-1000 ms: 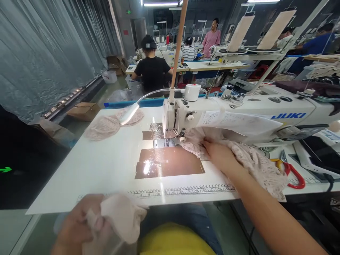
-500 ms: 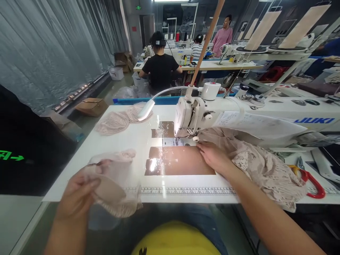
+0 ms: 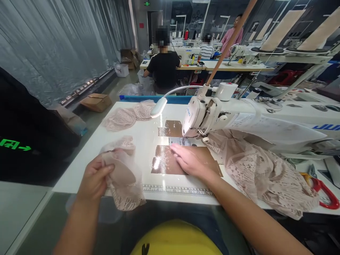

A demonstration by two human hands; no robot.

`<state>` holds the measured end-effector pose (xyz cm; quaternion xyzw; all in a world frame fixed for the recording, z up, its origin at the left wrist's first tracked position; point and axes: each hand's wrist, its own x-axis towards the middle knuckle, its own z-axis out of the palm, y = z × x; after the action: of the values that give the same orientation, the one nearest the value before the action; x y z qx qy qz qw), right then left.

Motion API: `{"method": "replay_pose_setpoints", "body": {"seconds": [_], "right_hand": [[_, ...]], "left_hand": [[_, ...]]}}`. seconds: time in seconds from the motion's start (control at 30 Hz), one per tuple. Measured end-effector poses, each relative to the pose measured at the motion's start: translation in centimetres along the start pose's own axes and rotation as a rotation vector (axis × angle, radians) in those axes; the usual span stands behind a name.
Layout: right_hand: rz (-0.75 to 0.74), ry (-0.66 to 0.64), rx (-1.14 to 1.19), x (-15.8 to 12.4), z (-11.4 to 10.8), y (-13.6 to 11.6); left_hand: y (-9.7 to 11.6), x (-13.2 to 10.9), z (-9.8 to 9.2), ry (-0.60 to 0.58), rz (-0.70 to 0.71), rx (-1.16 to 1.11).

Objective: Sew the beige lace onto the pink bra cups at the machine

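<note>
My left hand [image 3: 94, 177] pinches a pale pink piece of sheer lace fabric [image 3: 124, 191] at the table's left front. A smooth oval part shows in it, and its lace edge hangs over the front edge. My right hand [image 3: 187, 159] reaches toward the needle area of a white sewing machine [image 3: 196, 115]. Its fingers are stretched out over the brown covering [image 3: 199, 154] in front of the presser foot, with nothing seen in them. A larger heap of pink lace fabric [image 3: 265, 170] lies to the right of this hand, partly under the machine arm.
Two rounded lace pieces [image 3: 120, 118] lie at the back left of the white table [image 3: 92, 150]. A bent-neck lamp [image 3: 158, 107] hangs beside the machine head. Red-handled scissors [image 3: 328, 194] lie at the right. A printed ruler [image 3: 177, 190] runs along the front. Co-workers sit and stand beyond.
My right hand has moved left, from the fabric heap beside the machine to in front of the needle. My left hand still grips the lace fabric, a little raised. The view has shifted left.
</note>
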<state>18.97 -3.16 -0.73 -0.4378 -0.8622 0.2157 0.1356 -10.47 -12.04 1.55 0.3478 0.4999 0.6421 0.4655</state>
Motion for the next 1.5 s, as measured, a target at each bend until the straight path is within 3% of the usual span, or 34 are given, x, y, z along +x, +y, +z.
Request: {"method": "replay_pose_setpoints", "body": {"seconds": [0.07,0.13,0.27,0.37,0.47,0.57,0.63,0.67,0.77,0.8,0.9,1.0,1.1,1.3,1.5], "right_hand": [[0.039,0.004,-0.03,1.0,0.0,-0.3],[-0.044,-0.055,-0.009,0.3,0.2,-1.4],[-0.285,-0.28,0.211,-4.8,0.2,-4.1],[-0.215,-0.411,0.475,-7.8,-0.6,-4.0],[0.004,-0.264,0.548,-6.9,-1.2,-2.2],[0.134,0.008,0.287,-3.8,-1.0,-0.9],[0.143,-0.024,0.157,-2.3,-0.6,-1.1],[0.079,-0.067,0.135,-2.0,-0.4,-1.6],[-0.288,-0.307,0.272,-3.0,0.0,-3.5],[-0.329,-0.358,0.362,-3.5,0.0,-3.9],[-0.18,-0.295,0.54,-4.5,-0.6,-4.0],[-0.018,-0.187,0.516,-3.8,-1.9,-3.7],[0.063,-0.198,0.542,-2.6,-2.9,-3.8],[0.064,-0.258,0.719,-1.1,-1.6,-4.0],[-0.026,-0.193,0.728,-0.7,-0.6,-4.5]], "left_hand": [[0.2,0.3,0.4,-0.011,-0.018,0.016],[0.3,0.5,0.7,-0.029,-0.034,0.03],[-0.1,1.0,1.0,-0.064,-0.037,0.061],[-0.8,1.1,1.7,-0.174,-0.088,0.16],[-1.1,0.8,3.2,-0.377,-0.167,0.245],[-1.1,0.5,4.9,-0.507,-0.22,0.221],[-1.0,0.5,5.7,-0.529,-0.242,0.197],[-1.0,0.5,5.8,-0.529,-0.246,0.192],[-1.0,0.6,5.6,-0.522,-0.245,0.185],[-1.0,0.6,5.4,-0.525,-0.249,0.186],[-1.1,0.6,5.2,-0.562,-0.28,0.192],[-1.2,0.4,5.5,-0.655,-0.324,0.188],[-1.3,0.4,6.0,-0.729,-0.34,0.237],[-1.8,0.4,5.9,-0.793,-0.308,0.398],[-1.9,0.4,6.2,-0.862,-0.175,0.485]]}}
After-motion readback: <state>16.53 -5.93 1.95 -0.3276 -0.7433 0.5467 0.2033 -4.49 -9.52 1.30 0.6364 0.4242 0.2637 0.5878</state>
